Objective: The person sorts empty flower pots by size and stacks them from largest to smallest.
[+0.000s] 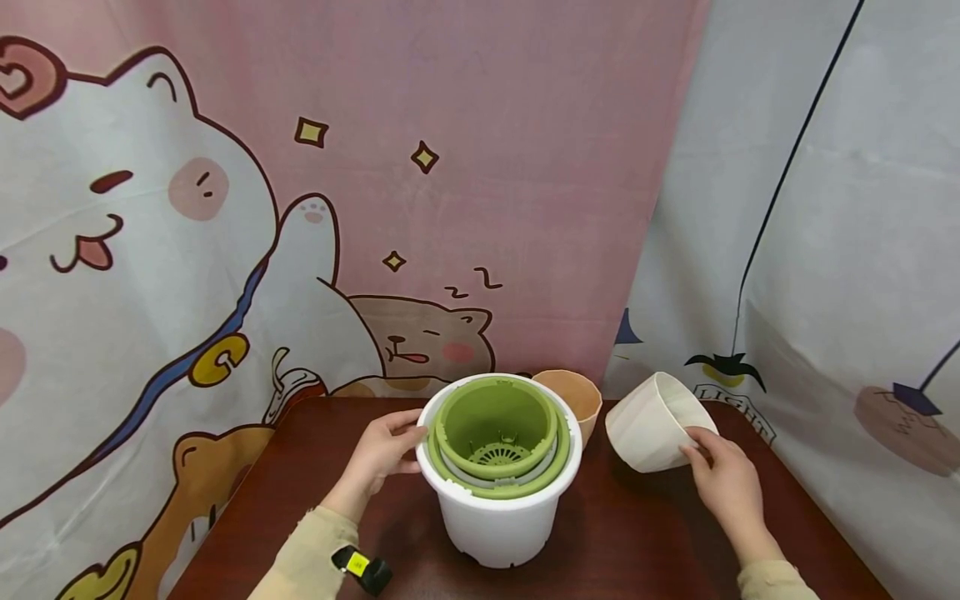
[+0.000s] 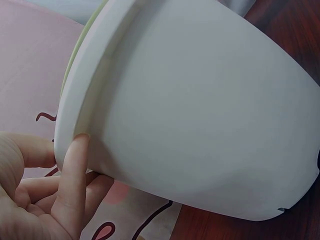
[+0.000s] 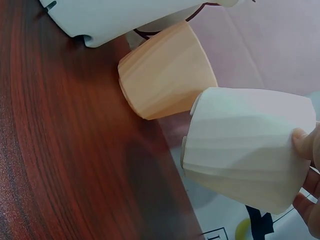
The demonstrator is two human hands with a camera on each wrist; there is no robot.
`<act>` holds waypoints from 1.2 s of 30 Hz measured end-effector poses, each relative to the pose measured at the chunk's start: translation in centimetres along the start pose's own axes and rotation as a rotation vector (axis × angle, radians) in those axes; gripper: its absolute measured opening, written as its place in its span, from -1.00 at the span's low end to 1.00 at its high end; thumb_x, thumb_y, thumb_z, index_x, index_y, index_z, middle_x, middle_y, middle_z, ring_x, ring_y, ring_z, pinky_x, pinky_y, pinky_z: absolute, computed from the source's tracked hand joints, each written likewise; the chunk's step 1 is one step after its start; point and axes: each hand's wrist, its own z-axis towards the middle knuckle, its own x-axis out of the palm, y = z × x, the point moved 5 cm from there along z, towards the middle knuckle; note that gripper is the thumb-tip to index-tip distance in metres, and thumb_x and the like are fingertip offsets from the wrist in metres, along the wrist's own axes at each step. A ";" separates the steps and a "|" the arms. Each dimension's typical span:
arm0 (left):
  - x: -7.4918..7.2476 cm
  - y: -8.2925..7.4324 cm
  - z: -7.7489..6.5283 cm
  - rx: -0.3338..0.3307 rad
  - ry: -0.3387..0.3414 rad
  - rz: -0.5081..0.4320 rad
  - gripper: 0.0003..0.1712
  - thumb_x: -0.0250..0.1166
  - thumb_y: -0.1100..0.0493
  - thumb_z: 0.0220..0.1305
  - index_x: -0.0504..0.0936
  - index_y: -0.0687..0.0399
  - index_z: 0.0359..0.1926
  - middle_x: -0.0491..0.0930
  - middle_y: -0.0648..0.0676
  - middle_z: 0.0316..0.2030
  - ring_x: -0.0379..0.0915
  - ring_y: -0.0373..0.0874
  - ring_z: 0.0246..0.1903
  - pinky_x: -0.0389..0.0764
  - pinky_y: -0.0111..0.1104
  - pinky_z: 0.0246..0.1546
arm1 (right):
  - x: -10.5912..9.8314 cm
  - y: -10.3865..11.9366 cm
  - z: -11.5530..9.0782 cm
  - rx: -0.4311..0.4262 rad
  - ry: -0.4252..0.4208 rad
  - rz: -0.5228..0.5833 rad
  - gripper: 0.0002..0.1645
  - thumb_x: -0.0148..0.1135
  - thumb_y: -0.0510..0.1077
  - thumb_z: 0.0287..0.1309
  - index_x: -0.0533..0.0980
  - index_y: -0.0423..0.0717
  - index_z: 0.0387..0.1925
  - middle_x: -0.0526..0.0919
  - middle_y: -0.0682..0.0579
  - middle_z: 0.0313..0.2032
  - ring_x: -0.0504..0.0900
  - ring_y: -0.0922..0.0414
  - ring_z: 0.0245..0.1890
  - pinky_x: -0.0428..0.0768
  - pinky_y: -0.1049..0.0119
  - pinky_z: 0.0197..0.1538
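Observation:
A large white flowerpot (image 1: pixel 497 525) stands upright on the table, with green pots (image 1: pixel 487 417) and a grey one nested inside. My left hand (image 1: pixel 381 454) grips its rim from the left side; the left wrist view shows the thumb (image 2: pixel 75 175) laid along the pot's outside, just under the lip. On the right, my right hand (image 1: pixel 727 483) pinches the rim of a smaller cream flowerpot (image 1: pixel 637 429) with faceted sides. That pot is tilted, its mouth facing up and right, and in the right wrist view it appears raised off the table.
Behind the large pot, partly hidden by it in the head view, a peach-coloured flowerpot (image 1: pixel 577 396) stands on the dark red-brown wooden table (image 1: pixel 300 500). A printed cloth curtain (image 1: pixel 487 167) with cartoon animals hangs along the table's back and sides.

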 end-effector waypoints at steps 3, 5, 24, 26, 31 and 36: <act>0.0 0.0 0.0 0.001 -0.001 0.001 -0.55 0.28 0.26 0.35 0.54 0.30 0.22 0.64 0.23 -0.09 0.64 -0.08 -0.37 0.74 -0.21 -0.47 | -0.2 0.2 0.0 -0.022 -0.023 0.004 -0.67 0.43 -0.40 0.02 0.60 -0.26 -0.13 0.65 -0.35 -0.24 0.56 -0.34 -0.19 0.48 -0.29 -0.19; 0.0 0.0 0.0 0.001 -0.003 0.001 -0.55 0.28 0.26 0.35 0.54 0.30 0.22 0.64 0.23 -0.09 0.64 -0.08 -0.37 0.74 -0.20 -0.47 | -0.4 0.5 0.1 -0.040 -0.039 0.008 -0.67 0.44 -0.41 -0.01 0.61 -0.25 -0.14 0.65 -0.34 -0.25 0.57 -0.33 -0.20 0.48 -0.28 -0.20; 0.0 0.0 -0.1 -0.009 -0.007 0.005 -0.54 0.29 0.26 0.35 0.54 0.28 0.23 0.64 0.23 -0.08 0.63 -0.09 -0.38 0.74 -0.22 -0.48 | -2.4 3.6 -0.1 -0.109 -0.174 0.047 -0.59 0.49 -0.49 -0.16 0.64 -0.26 -0.18 0.67 -0.22 -0.28 0.52 -0.12 -0.24 0.38 0.13 -0.21; 0.0 0.0 -0.1 -0.009 -0.006 0.004 -0.54 0.29 0.26 0.35 0.54 0.29 0.23 0.64 0.22 -0.09 0.63 -0.09 -0.39 0.74 -0.22 -0.48 | -2.6 4.1 -0.1 -0.117 -0.189 0.061 -0.59 0.49 -0.51 -0.18 0.64 -0.26 -0.20 0.66 -0.21 -0.29 0.51 -0.06 -0.24 0.38 0.19 -0.22; 0.0 0.0 0.0 -0.007 -0.001 0.003 -0.55 0.29 0.26 0.35 0.54 0.29 0.23 0.64 0.22 -0.11 0.63 -0.09 -0.39 0.74 -0.23 -0.48 | -3.1 5.4 0.3 -0.146 -0.219 0.110 -0.59 0.47 -0.56 -0.22 0.64 -0.29 -0.23 0.65 -0.20 -0.32 0.46 0.19 -0.22 0.33 0.58 -0.14; 0.0 0.0 0.0 -0.006 -0.003 0.004 -0.54 0.29 0.26 0.34 0.54 0.29 0.23 0.64 0.22 -0.12 0.63 -0.09 -0.39 0.74 -0.22 -0.48 | -3.5 6.7 0.8 -0.160 -0.228 0.146 -0.58 0.47 -0.59 -0.24 0.64 -0.30 -0.23 0.65 -0.19 -0.32 0.43 0.36 -0.21 0.24 0.77 -0.10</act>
